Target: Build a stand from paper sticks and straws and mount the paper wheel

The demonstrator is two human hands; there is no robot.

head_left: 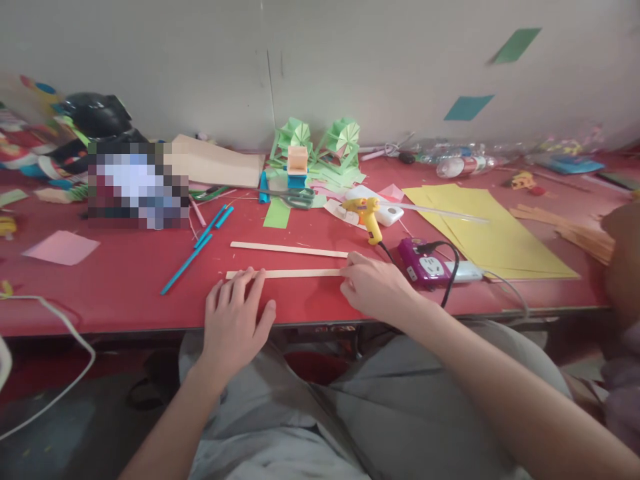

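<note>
We log two pale strips lying on the red table [300, 307]: the near strip [300, 273] close to the table's front edge, the far strip [290, 249] just beyond it, the gap between them narrowing toward the right. The left hand [237, 313] rests palm down, fingers loosely spread and thumb held well out, fingertips touching the near strip by its left end. The right hand [375, 283] is at the other end, forefinger stretched to the far strip's right tip, the other fingers curled by the near strip — whether they pinch it or only press, we cannot tell. Past the right hand we note a yellow glue gun [370, 217] on its side, a clear rod running from its rear, and a purple socket block [420, 253] with a black cable plugged in. Farther right, yellow sheets [505, 227] overlap. Left of the strips lie blue rolled sticks [187, 264], slanting; beyond the strips, scissors [300, 198] and a green paper piece [277, 214]. Toward the wall stand two folded green paper forms [345, 140], a small pale box [297, 160] in front of them. At the right edge we see part of another person [625, 253], blurred.
</note>
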